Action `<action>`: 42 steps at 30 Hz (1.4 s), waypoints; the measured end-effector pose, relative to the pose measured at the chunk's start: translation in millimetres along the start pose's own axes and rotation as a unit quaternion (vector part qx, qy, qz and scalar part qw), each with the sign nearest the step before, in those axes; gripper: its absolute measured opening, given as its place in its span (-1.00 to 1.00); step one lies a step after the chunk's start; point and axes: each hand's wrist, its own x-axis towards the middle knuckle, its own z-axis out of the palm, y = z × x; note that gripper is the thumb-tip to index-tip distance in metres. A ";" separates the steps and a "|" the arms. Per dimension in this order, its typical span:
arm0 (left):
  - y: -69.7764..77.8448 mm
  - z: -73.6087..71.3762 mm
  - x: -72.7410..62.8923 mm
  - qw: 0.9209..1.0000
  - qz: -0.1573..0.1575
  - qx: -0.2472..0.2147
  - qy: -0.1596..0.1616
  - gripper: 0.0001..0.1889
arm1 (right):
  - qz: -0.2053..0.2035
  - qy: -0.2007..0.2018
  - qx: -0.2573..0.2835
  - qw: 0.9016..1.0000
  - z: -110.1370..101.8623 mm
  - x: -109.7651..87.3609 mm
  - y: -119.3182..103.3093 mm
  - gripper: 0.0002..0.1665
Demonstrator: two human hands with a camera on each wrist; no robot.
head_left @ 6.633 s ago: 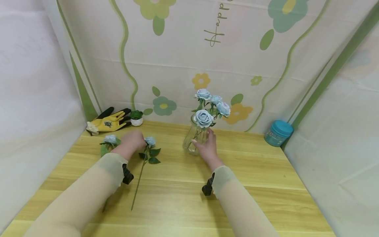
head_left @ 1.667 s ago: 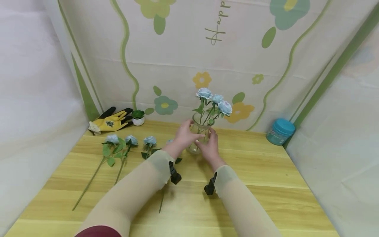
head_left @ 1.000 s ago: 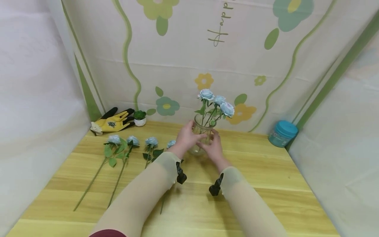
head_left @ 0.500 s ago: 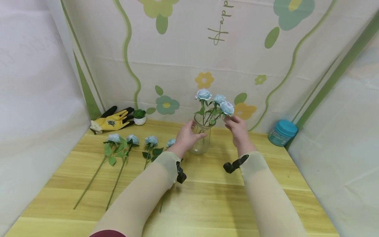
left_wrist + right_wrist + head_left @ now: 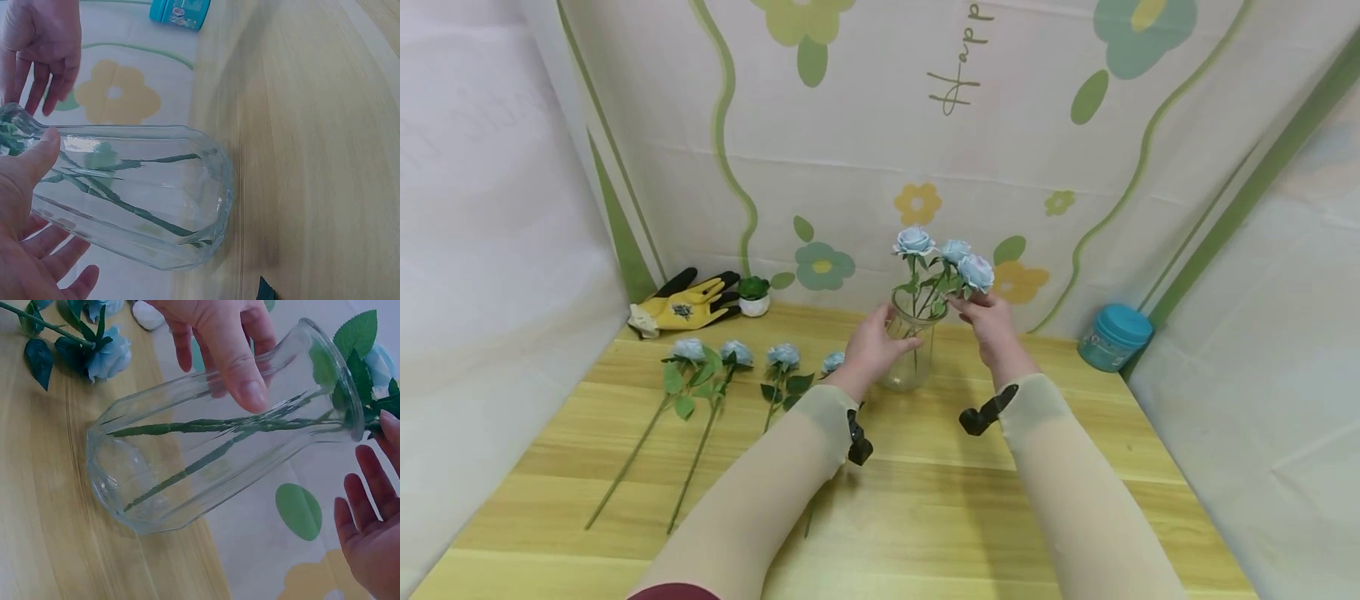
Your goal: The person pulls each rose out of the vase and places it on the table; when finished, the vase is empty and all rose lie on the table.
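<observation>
A clear glass vase [image 5: 907,367] stands upright on the table with 3 light-blue roses in it; their stems [image 5: 206,427] cross inside the glass. My left hand [image 5: 874,346] grips the vase below its neck, thumb in front and fingers round the far side. At the mouth, my right hand [image 5: 996,333] pinches the right-hand rose [image 5: 976,272] just under its bloom, among the leaves; the exact fingertip contact is partly hidden. The other fingers of that hand hang loose in the right wrist view. Several more roses [image 5: 784,357] lie on the table to the left, one partly behind my left forearm.
A yellow and black work glove [image 5: 685,308] and a small potted plant [image 5: 753,297] sit at the back left. A turquoise tub [image 5: 1115,337] stands at the back right. The printed fabric wall [image 5: 850,125] rises close behind the vase.
The vase held more roses at first; one now lies on the table. My left hand came over to the vase. My right hand let go of the vase and rose to the right-hand bloom.
</observation>
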 end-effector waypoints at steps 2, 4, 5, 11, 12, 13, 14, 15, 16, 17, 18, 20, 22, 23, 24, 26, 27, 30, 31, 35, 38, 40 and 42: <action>0.0 0.3 -0.1 1.000 0.002 0.003 -0.002 -0.27 | -0.012 0.004 0.010 1.000 -0.6 -1.2 -4.5 -0.51; -0.1 0.2 -0.4 1.000 0.004 0.004 -0.003 -0.26 | -0.027 0.010 0.023 0.999 -1.2 -1.7 -10.9 -0.66; -0.3 0.1 -0.5 1.000 0.004 0.004 -0.003 -0.26 | -0.034 0.014 0.032 0.999 -1.5 -2.2 -15.0 -0.74; 1.0 -1.1 -2.2 1.000 -0.001 0.012 -0.005 -0.22 | -0.083 0.030 0.069 0.994 -4.2 -5.6 -45.5 -0.90; 1.2 -1.1 -2.5 1.000 -0.001 0.012 -0.007 -0.21 | -0.092 0.033 0.073 0.993 -5.0 -6.7 -51.2 -0.91; 1.3 -1.2 -2.4 1.000 -0.001 0.011 -0.008 -0.21 | -0.099 0.035 0.079 0.991 -5.7 -7.9 -57.6 -0.91; 1.4 -1.4 -2.4 1.000 -0.002 0.009 -0.010 -0.21 | -0.109 0.039 0.086 0.990 -6.5 -9.0 -64.2 -0.91; 1.5 -1.3 -2.3 1.000 -0.002 0.008 -0.011 -0.21 | -0.118 0.043 0.095 0.988 -7.3 -10.2 -71.0 -0.91; 1.5 -1.4 -2.1 1.000 -0.002 0.009 -0.012 -0.20 | -0.128 0.049 0.106 0.985 -8.0 -11.6 -78.0 -0.91; 1.5 -1.4 -1.9 1.000 -0.002 0.010 -0.011 -0.21 | -0.139 0.054 0.120 0.982 -9.0 -12.7 -85.3 -0.91; 1.3 -1.3 -1.7 1.000 -0.003 0.011 -0.011 -0.21 | -0.150 0.062 0.134 0.978 -10.1 -14.2 -92.8 -0.91; 1.1 -1.3 -1.4 1.000 -0.002 0.016 -0.009 -0.21 | -0.176 0.078 0.165 0.967 -13.4 -16.9 -107.9 -0.89; 0.9 -1.2 -1.4 1.000 -0.001 0.021 -0.010 -0.20 | -0.200 0.089 0.200 0.955 -18.3 -20.0 -122.9 -0.88; 0.9 -1.2 -1.6 1.000 -0.001 0.020 -0.011 -0.19 | -0.210 0.092 0.216 0.949 -21.5 -21.3 -129.9 -0.88; 0.8 -1.1 -1.7 1.000 -0.001 0.019 -0.012 -0.19 | -0.219 0.095 0.228 0.944 -24.8 -23.1 -136.7 -0.87; 1.0 -1.1 -2.1 1.000 -0.002 0.017 -0.014 -0.17 | -0.227 0.093 0.250 0.937 -32.5 -26.0 -148.5 -0.86; 1.2 -1.0 -2.0 1.000 -0.003 0.016 -0.015 -0.17 | -0.226 0.088 0.255 0.936 -36.8 -27.9 -153.3 -0.85; 0.8 0.5 -2.4 1.000 -0.004 0.015 -0.015 -0.17 | -0.199 0.062 0.235 0.949 -52.7 -34.6 -160.8 -0.84; 0.8 1.0 -2.6 1.000 -0.004 0.016 -0.015 -0.17 | -0.182 0.051 0.219 0.957 -58.8 -36.9 -161.1 -0.84; 0.5 2.1 -3.3 1.000 -0.004 0.017 -0.015 -0.18 | -0.103 0.012 0.094 0.990 -83.3 -45.3 -149.1 -0.89; 0.5 2.0 -3.7 1.000 -0.006 0.013 -0.017 -0.18 | -0.042 -0.010 -0.024 0.999 -98.8 -47.9 -127.9 -0.87; 0.5 1.6 -3.4 1.000 -0.006 0.012 -0.015 -0.17 | -0.002 -0.029 -0.089 0.996 -104.8 -48.2 -109.7 -0.81; 0.3 1.1 -2.9 1.000 -0.005 0.011 -0.012 -0.17 | 0.029 -0.045 -0.136 0.989 -107.0 -48.0 -87.5 -0.76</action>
